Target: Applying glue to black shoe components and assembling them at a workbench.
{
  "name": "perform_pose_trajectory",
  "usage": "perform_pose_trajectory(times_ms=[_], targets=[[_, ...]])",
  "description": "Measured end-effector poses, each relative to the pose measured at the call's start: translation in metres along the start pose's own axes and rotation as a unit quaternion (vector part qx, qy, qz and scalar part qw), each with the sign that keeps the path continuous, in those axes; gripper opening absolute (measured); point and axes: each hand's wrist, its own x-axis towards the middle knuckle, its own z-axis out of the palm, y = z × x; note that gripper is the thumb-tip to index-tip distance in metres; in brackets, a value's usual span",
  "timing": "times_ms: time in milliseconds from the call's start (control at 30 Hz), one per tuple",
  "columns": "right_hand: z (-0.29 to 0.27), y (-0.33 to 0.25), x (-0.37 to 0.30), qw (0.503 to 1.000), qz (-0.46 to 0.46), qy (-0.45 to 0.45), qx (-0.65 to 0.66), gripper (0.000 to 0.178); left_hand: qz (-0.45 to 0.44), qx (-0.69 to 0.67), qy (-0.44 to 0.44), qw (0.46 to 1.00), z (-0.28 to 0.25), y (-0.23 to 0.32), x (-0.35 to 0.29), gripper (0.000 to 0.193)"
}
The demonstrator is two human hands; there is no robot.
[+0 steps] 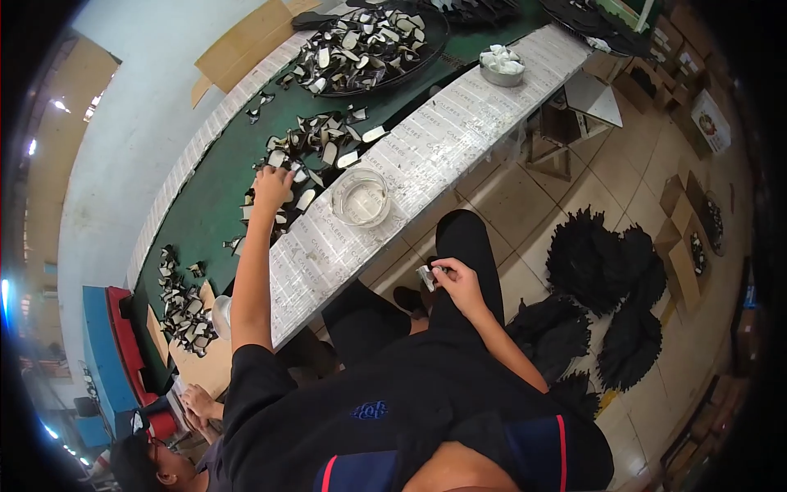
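Note:
My left hand (273,187) reaches across the bench onto a loose heap of small black pieces with pale white pads (329,153). Its fingers are apart over the pieces, and the tips are partly lost among them. Above my right thigh, my right hand (459,283) pinches a small black-and-white piece (426,279) between thumb and fingers. A clear round bowl (361,198) stands on the paper-covered bench edge (426,148), right of my left hand. What the bowl contains is hard to make out.
A large dark tray heaped with similar pieces (361,49) lies farther along the green surface (205,197). A metal bowl of white bits (502,66) stands on the bench edge. Black bundles (590,258) and an open carton (680,238) lie on the floor at right. A person's hands (199,403) show at lower left.

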Motion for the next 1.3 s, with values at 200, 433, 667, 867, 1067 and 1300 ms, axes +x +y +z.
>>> perform_pose_trajectory(times_ms=[200, 433, 667, 867, 1067, 1300], targets=[[0.002, 0.005, -0.002, 1.000, -0.013, 0.012, -0.010, 0.016, 0.096, -0.035, 0.062, 0.993, -0.017, 0.021, -0.027, 0.035], [0.004, 0.006, -0.003, 1.000, -0.011, 0.013, 0.021, 0.016, -0.003, -0.149, 0.201, 0.968, -0.029, 0.042, -0.056, 0.034], [0.009, -0.004, 0.001, 0.993, 0.041, -0.004, 0.111, 0.022, -0.271, -0.789, 0.168, 0.526, -0.092, 0.098, -0.168, 0.048], [0.025, -0.014, -0.011, 0.986, 0.086, -0.040, 0.141, 0.022, -0.285, -0.845, 0.105, 0.440, -0.075, 0.114, -0.268, 0.027], [0.045, -0.060, -0.026, 0.984, 0.078, -0.047, 0.153, 0.023, -0.314, -0.851, 0.065, 0.415, -0.109, 0.141, -0.310, 0.039], [0.083, -0.152, -0.039, 0.928, -0.295, -0.045, -0.221, 0.022, -0.309, -0.881, -0.007, 0.359, -0.121, 0.161, -0.310, 0.031]])
